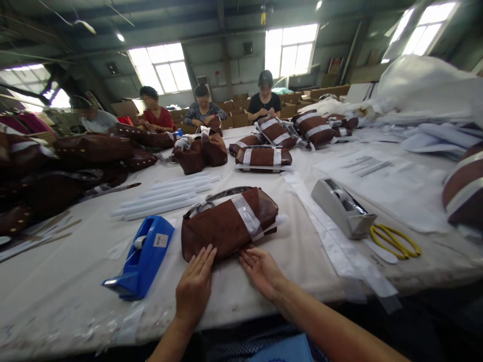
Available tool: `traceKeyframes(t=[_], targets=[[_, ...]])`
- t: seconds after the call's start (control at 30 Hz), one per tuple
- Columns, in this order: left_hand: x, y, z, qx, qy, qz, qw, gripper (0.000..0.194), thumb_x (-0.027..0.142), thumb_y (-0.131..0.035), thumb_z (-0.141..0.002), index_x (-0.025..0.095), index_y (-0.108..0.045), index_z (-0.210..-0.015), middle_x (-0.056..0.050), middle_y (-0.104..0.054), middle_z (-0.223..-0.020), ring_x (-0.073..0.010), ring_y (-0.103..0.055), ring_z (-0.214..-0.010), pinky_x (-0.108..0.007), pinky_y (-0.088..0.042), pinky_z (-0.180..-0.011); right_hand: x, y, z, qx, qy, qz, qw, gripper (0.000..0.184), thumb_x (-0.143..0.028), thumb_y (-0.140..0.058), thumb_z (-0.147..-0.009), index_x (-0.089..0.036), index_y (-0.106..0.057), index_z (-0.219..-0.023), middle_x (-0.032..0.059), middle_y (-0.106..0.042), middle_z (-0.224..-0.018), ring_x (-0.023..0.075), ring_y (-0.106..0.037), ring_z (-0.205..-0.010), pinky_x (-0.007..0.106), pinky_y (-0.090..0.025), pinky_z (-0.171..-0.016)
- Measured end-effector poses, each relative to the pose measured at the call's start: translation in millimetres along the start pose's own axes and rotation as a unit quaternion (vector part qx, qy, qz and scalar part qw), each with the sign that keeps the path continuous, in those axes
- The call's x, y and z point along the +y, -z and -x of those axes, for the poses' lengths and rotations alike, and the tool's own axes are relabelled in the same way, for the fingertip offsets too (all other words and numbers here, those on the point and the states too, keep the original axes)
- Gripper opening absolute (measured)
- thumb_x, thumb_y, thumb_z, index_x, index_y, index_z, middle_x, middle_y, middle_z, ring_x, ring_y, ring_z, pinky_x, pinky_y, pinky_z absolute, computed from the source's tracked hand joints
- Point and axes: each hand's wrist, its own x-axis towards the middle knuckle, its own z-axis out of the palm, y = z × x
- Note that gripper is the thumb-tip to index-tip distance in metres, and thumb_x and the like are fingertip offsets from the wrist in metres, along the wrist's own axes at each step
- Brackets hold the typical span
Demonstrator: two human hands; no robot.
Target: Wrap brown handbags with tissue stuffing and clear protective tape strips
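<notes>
A brown handbag [215, 226] lies on its side on the white-covered table in front of me. One pale wrapping strip [247, 216] runs around its right part, and a white end pokes out at the right. My left hand [196, 281] rests flat with fingers stretched against the bag's near left side. At the near lower edge, my right hand [262, 269] touches the bag with its palm turned up and fingers extended. Left of the bag stands a blue tape dispenser [151, 256]. A grey tape dispenser [341, 208] is to the right.
Yellow-handled scissors [396, 241] lie beside the grey dispenser. White rolls [166, 196] and white strips [332, 236] flank the bag. Brown bags are piled at left [75, 171]; wrapped bags [264, 157] sit farther back. Several people work across the table [287, 276].
</notes>
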Motion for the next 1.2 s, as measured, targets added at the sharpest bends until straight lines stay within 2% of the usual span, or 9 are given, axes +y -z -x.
traceKeyframes(t=[0.2, 0.33, 0.57, 0.73, 0.8, 0.9, 1.0, 1.1, 1.2], targets=[[0.7, 2.8, -5.7, 0.018, 0.034, 0.0, 0.999, 0.066, 0.014, -0.048, -0.094, 0.027, -0.026, -0.156, -0.006, -0.054, -0.145, -0.0227, -0.058, -0.127, -0.04, -0.047, -0.107, 2.2, -17.8, -10.6, -0.049, -0.029, 0.07, 0.996, 0.037, -0.002, -0.064, -0.053, -0.019, -0.061, -0.086, -0.0009, -0.068, -0.083, 0.0154, -0.064, -0.082, 0.029, -0.049, -0.081], [5.4, 0.3, -5.1, 0.012, 0.042, -0.01, 0.999, 0.066, 0.016, -0.047, -0.096, 0.024, -0.023, -0.157, -0.008, -0.051, -0.148, -0.0245, -0.057, -0.128, -0.042, -0.045, -0.108, 5.9, -27.8, 0.1, -0.129, 0.045, 0.174, 0.975, 0.049, -0.003, -0.061, -0.054, -0.021, -0.063, -0.1, -0.0023, -0.07, -0.093, 0.0176, -0.062, -0.097, 0.03, -0.045, -0.088], [5.9, -3.9, -9.2, 0.031, 0.051, -0.031, 0.998, 0.073, 0.024, -0.057, -0.093, 0.021, -0.022, -0.157, -0.013, -0.049, -0.15, -0.0309, -0.053, -0.13, -0.051, -0.037, -0.113, 5.1, -44.9, 13.9, -0.135, 0.025, 0.056, 0.989, 0.065, -0.007, -0.067, -0.053, -0.022, -0.059, -0.115, -0.0022, -0.071, -0.092, 0.0163, -0.066, -0.089, 0.033, -0.049, -0.093], [-2.5, -1.7, -30.1, 0.074, 0.045, -0.004, 0.996, 0.069, 0.015, -0.052, -0.092, 0.024, -0.027, -0.156, -0.009, -0.054, -0.146, -0.0261, -0.058, -0.124, -0.045, -0.042, -0.111, -26.4, -23.6, 19.2, -0.201, 0.05, 0.218, 0.954, 0.052, -0.025, -0.072, -0.067, -0.022, -0.063, -0.119, 0.0039, -0.072, -0.109, 0.0213, -0.067, -0.104, 0.038, -0.05, -0.096], [-3.0, -1.2, -34.1, 0.076, 0.045, 0.006, 0.996, 0.068, 0.013, -0.05, -0.093, 0.025, -0.028, -0.156, -0.008, -0.056, -0.144, -0.0253, -0.06, -0.123, -0.043, -0.045, -0.109, -53.7, 5.5, 23.3, -0.183, 0.173, 0.416, 0.874, 0.045, -0.032, -0.068, -0.079, -0.022, -0.065, -0.122, 0.0077, -0.069, -0.121, 0.0256, -0.064, -0.115, 0.044, -0.05, -0.1], [-1.3, -3.4, -32.9, 0.081, 0.048, 0.014, 0.995, 0.066, 0.014, -0.05, -0.094, 0.027, -0.029, -0.155, -0.007, -0.057, -0.143, -0.0253, -0.062, -0.12, -0.044, -0.047, -0.108, -106.4, 67.6, 31.8, -0.047, 0.431, 0.658, 0.616, 0.035, -0.026, -0.057, -0.09, -0.023, -0.066, -0.123, 0.0098, -0.06, -0.138, 0.0274, -0.052, -0.131, 0.049, -0.04, -0.113], [1.3, -8.9, -28.0, 0.087, 0.067, 0.023, 0.994, 0.065, 0.016, -0.052, -0.094, 0.028, -0.03, -0.154, -0.006, -0.056, -0.144, -0.0261, -0.062, -0.12, -0.045, -0.047, -0.108, -155.0, 131.3, 44.1, 0.125, 0.497, 0.754, 0.411, 0.033, -0.021, -0.049, -0.095, -0.019, -0.066, -0.124, 0.0128, -0.059, -0.139, 0.0305, -0.046, -0.137, 0.053, -0.04, -0.113], [4.2, -14.8, -24.2, 0.089, 0.076, 0.037, 0.992, 0.065, 0.015, -0.052, -0.093, 0.029, -0.032, -0.154, -0.005, -0.055, -0.145, -0.0251, -0.059, -0.124, -0.045, -0.044, -0.111, -179.3, 173.7, 54.5, 0.216, 0.471, 0.805, 0.289, 0.033, -0.021, -0.049, -0.096, -0.015, -0.066, -0.124, 0.0154, -0.057, -0.141, 0.0348, -0.042, -0.138, 0.057, -0.037, -0.111], [6.2, -17.8, -22.1, 0.087, 0.068, 0.045, 0.993, 0.066, 0.014, -0.053, -0.093, 0.03, -0.032, -0.153, -0.004, -0.055, -0.144, -0.0245, -0.058, -0.126, -0.045, -0.042, -0.113, -180.4, 188.8, 55.7, 0.222, 0.447, 0.833, 0.236, 0.031, -0.018, -0.051, -0.095, -0.015, -0.068, -0.121, 0.0147, -0.054, -0.145, 0.0351, -0.042, -0.138, 0.057, -0.036, -0.111]])
